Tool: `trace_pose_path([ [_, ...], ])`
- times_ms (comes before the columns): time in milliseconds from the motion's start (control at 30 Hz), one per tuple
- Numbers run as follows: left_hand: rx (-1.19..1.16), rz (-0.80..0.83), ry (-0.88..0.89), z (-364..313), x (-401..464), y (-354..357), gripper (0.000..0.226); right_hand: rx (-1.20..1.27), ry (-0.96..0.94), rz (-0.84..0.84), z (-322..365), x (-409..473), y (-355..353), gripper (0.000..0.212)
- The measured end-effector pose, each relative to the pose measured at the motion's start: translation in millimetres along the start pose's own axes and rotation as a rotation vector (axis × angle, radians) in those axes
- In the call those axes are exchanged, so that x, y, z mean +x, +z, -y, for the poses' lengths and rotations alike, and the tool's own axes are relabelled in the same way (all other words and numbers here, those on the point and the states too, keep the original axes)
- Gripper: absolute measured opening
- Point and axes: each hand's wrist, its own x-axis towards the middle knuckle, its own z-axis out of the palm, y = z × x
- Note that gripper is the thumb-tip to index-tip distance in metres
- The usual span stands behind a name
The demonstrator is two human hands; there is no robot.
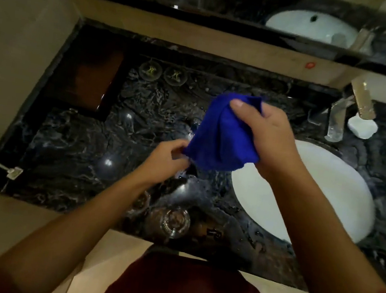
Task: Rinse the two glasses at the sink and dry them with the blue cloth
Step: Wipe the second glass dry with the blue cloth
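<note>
Down near the counter edge one glass (174, 222) is sitting mouth-up while the left hand (167, 160) is pinching the blue cloth (222, 135) by its lower corner and the right hand (268, 136) is gripping its top, beside the sink (328, 187).

Dark red short-sleeved shirt (193, 290), bare forearms, no rings or watch visible.

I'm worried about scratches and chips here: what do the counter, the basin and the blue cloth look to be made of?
The counter looks like polished dark marble or similar stone: pale veins, glossy reflections. The basin seems to be glazed white ceramic, smooth and even. The blue cloth, held by the left hand and right hand, looks like soft microfibre, matte and fuzzy.
</note>
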Motion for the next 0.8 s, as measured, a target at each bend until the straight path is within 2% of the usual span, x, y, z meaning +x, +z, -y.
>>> trace_pose_path([
  [133, -0.163, -0.027, -0.143, 22, 18, -34, 0.026, 0.113, 0.125, -0.137, -12, 8, -13, 0.024],
  [233, -0.309, -0.054, -0.231, 35, 28, -66, 0.023, -0.085, 0.284, -0.218, -50, 11, -35, 0.025],
  [267, -0.29, -0.05, -0.264, 41, 31, -77, 0.022, -0.166, 0.371, -0.198, -70, 9, -41, 0.034],
  [333, -0.109, 0.003, -0.321, 55, 37, -92, 0.019, -0.25, 0.556, -0.075, -111, 2, -45, 0.06],
  [367, 0.049, 0.041, -0.331, 63, 40, -97, 0.017, -0.253, 0.633, -0.008, -131, -2, -45, 0.063],
  [467, 0.526, 0.145, -0.315, 90, 52, -100, 0.022, -0.387, 0.748, 0.032, -181, 2, -39, 0.042],
  [500, 0.65, 0.159, -0.298, 98, 53, -99, 0.019, -0.52, 0.731, 0.014, -194, 6, -37, 0.036],
  [567, 0.838, 0.153, -0.249, 106, 52, -97, 0.006, -0.904, 0.623, -0.055, -213, 8, -36, 0.039],
  [633, 0.968, 0.103, -0.178, 111, 47, -98, 0.023, -1.194, 0.476, -0.176, -218, 2, -35, 0.039],
  [733, 1.019, -0.035, 0.002, 111, 29, -104, 0.04, -1.228, 0.352, -0.34, -211, -13, -29, 0.053],
  [800, 0.91, -0.106, 0.109, 108, 8, -109, 0.046, -1.138, 0.153, -0.31, -201, -28, -22, 0.065],
])
